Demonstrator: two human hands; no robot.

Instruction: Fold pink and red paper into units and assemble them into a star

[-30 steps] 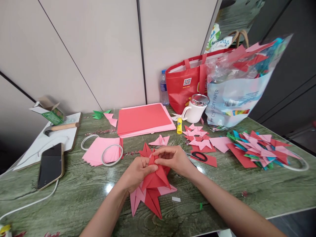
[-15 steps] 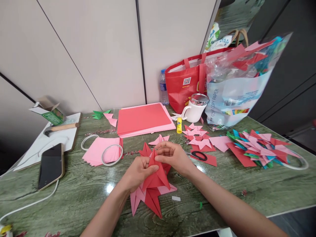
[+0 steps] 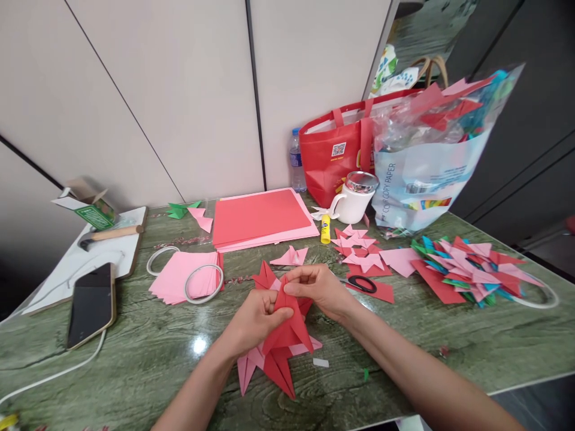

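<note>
My left hand (image 3: 254, 320) and my right hand (image 3: 317, 287) both pinch a folded red paper piece (image 3: 287, 326) held just above the green table (image 3: 148, 353). Under it lies a star-like assembly of red and pink folded points (image 3: 269, 365). The left fingers grip the piece's left edge. The right fingertips pinch its top point. Black-handled scissors (image 3: 362, 283) lie just right of my right hand.
Red and pink sheets (image 3: 260, 218), pink squares (image 3: 179, 278) with tape rings (image 3: 203, 282), a glue stick (image 3: 326, 228), a white mug (image 3: 354, 200), a red bag (image 3: 336, 152), a plastic bag (image 3: 426, 161), a pile of folded pieces (image 3: 467, 269) and a phone (image 3: 92, 302) surround the hands.
Both hands shifted slightly on the red piece; the right fingers moved up to its top point. The piece stays between the hands.
</note>
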